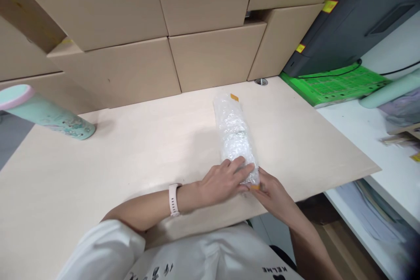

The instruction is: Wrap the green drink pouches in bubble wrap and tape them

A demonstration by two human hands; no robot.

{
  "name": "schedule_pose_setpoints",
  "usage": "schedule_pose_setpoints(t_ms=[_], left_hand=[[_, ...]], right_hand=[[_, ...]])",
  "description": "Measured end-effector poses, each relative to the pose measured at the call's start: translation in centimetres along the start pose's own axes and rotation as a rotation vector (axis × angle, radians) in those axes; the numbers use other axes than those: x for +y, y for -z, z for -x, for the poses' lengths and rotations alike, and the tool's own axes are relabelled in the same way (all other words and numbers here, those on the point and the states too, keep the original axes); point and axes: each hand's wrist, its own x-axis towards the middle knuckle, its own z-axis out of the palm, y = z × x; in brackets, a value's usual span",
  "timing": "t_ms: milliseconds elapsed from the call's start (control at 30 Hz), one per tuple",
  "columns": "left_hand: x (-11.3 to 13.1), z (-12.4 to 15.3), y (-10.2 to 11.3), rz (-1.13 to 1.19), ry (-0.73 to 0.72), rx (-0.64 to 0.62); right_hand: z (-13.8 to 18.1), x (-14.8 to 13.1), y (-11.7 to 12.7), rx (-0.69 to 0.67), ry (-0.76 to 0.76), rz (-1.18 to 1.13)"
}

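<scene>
A long package in clear bubble wrap (232,124) lies on the table and slants away from me. Orange tape shows at both its far and near ends. My left hand (223,180) grips the near part from the left, its fingers bent over the top and its thumb at the near end. At the right near corner, my right hand (272,192) holds the package beside the orange tape (255,187). Some of its fingers are hidden by the wrap. What the wrap contains cannot be made out.
Stacked cardboard boxes (131,72) line the table's (147,144) back edge. A mint tumbler (62,118) stands at the left. To the right are a green crate (337,85), a dark grey case (348,30) and a white side desk (367,135) with papers (370,210) below.
</scene>
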Motion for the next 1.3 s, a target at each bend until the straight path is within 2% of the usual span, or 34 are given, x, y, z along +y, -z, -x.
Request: schedule_pose_setpoints(t_ms=[100, 167, 267, 333, 433, 567, 667, 733, 833, 933, 1033, 1167, 1233, 1300], left_hand=[[0.5, -0.8, -0.5, -0.058, 0.009, -0.056], [0.6, -1.0, -0.7, -0.056, -0.008, -0.073], [0.6, -1.0, -1.0, -0.047, -0.033, -0.090], [0.6, -0.9, -1.1, -0.052, -0.033, -0.105], [0.7, -0.8, -1.2, -0.074, -0.032, -0.116], [0.8, -0.8, -1.2, -0.104, -0.033, -0.128], [0.8, -0.7, -1.1, -0.105, -0.032, -0.137], [0.8, -0.6, -1.1, -0.096, -0.029, -0.134], [0.7, -0.4, -1.0, -0.064, -0.029, -0.114], [0.5, -0.2, -1.0, -0.020, -0.036, -0.100], [0.3, -0.1, -1.2, 0.042, -0.028, -0.094], [0.4, 0.2, -1.8, 0.140, -0.021, -0.063], [0.4, 0.3, -1.8, 0.219, -0.007, -0.051], [0.1, 0.2, -1.2, 0.331, 0.020, -0.048]], right_hand=[[1.0, 0.7, 1.4, 0.005, -0.008, 0.102], [1.5, 1.5, 1.9, 0.055, 0.021, 0.151], [1.9, 2.3, 2.3, 0.109, 0.023, 0.128], [2.1, 2.4, 2.4, 0.108, -0.022, 0.071], [2.1, 2.3, 2.8, 0.152, -0.167, 0.068], [1.8, 2.1, 2.6, 0.282, -0.393, 0.421], [1.0, 2.0, 1.8, 0.215, -0.404, 0.568], [0.7, 2.0, 1.4, 0.196, -0.333, 0.500], [0.6, 2.1, 1.2, 0.233, -0.284, 0.253], [0.8, 1.7, 1.2, 0.229, -0.322, -0.110], [0.7, 0.9, 0.8, 0.280, -0.374, -0.440], [-0.5, 0.0, 0.2, 0.335, -0.492, -0.686], [-1.5, -0.2, 0.2, 0.289, -0.518, -0.760], [-2.5, -0.2, 0.4, 0.164, -0.518, -0.822]])
